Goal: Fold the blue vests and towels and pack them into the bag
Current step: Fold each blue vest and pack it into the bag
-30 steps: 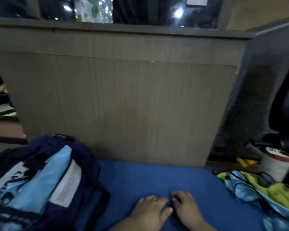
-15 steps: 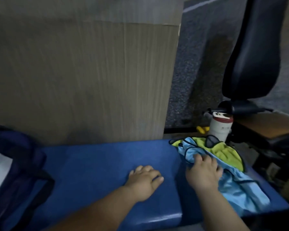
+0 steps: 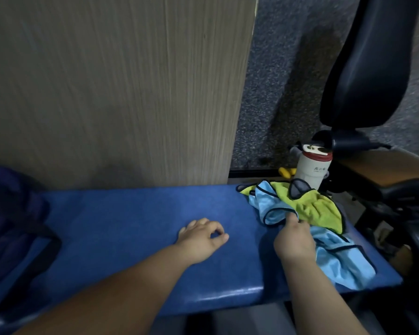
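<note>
Left edge: the navy bag (image 3: 10, 204) lies on the padded blue bench (image 3: 131, 213), only partly in view, with a dark strap looping toward me. Behind the bench stands a wood-grain panel (image 3: 119, 93).

Centre: my left hand (image 3: 201, 240) rests on the bare bench surface. Its fingers are loosely curled, the thumb and forefinger tips nearly meet, and it holds nothing. It lies well apart from the bag and near my right hand, though the two hands do not touch.

Right of centre: my right hand (image 3: 294, 240) sits at the near edge of the cloth pile, with thumb and fingers pinching the black-trimmed border of the light-blue vest (image 3: 336, 259). The vest is crumpled and unfolded. It spreads from my fingers toward the right end of the bench, where part of it hangs over the front edge.

On top of the vest, on its far side, lies a rumpled yellow-green towel (image 3: 317, 209), also edged in black. A small grey cloth piece (image 3: 298, 189) sits at its far side.

Far right: a white bottle (image 3: 311, 168) with a red band under its lid stands just beyond the pile. A yellow object (image 3: 286, 172) that I cannot identify lies to its left. A black chair (image 3: 368, 68) rises behind the bottle, in front of grey carpeted walling (image 3: 276, 93).
</note>
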`<state>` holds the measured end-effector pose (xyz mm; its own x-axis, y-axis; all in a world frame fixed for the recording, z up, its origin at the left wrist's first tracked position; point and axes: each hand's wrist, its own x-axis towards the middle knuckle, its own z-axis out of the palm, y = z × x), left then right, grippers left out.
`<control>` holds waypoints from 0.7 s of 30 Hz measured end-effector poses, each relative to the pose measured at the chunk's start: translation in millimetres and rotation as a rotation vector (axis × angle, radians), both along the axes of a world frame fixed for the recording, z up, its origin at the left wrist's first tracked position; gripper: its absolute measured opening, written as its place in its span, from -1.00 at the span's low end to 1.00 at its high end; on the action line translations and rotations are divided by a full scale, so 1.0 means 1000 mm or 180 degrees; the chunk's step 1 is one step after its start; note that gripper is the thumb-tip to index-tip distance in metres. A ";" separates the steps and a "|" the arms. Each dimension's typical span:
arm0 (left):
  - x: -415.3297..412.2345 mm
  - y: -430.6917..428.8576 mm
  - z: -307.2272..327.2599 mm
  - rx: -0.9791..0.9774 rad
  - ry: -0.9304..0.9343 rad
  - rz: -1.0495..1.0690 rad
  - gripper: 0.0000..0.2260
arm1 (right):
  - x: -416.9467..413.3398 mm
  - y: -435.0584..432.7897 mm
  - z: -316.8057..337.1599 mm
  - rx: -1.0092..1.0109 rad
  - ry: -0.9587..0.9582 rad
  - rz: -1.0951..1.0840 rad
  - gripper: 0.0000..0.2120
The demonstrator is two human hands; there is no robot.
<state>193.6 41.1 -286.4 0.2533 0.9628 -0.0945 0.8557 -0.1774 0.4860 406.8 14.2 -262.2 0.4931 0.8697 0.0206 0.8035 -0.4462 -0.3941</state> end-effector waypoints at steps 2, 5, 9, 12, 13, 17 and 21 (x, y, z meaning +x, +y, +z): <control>-0.004 -0.001 0.000 -0.0033 0.0004 -0.0059 -0.74 | 0.000 0.003 -0.001 -0.0028 -0.0031 -0.0008 -0.54; -0.010 -0.004 0.000 -0.0126 0.0007 -0.0224 -0.71 | -0.003 0.003 0.002 -0.0003 0.0098 -0.0101 -0.59; -0.016 -0.006 0.002 -0.0230 0.0056 -0.0390 -0.65 | -0.006 0.000 0.016 -0.0167 -0.0333 -0.0204 -0.61; -0.018 -0.006 0.002 -0.0278 0.0048 -0.0430 -0.63 | 0.000 0.002 0.025 -0.0680 -0.0387 -0.0474 -0.56; -0.018 -0.006 0.003 -0.0279 0.0037 -0.0437 -0.62 | 0.003 0.002 0.025 -0.0811 -0.0246 -0.0505 -0.55; -0.020 -0.007 0.003 -0.0350 -0.0070 -0.0477 -0.61 | 0.005 -0.002 0.019 -0.0834 -0.0232 -0.0296 -0.51; -0.023 -0.006 0.006 -0.0485 -0.0335 -0.0425 -0.64 | -0.001 0.002 0.019 -0.0553 -0.0077 -0.0033 -0.59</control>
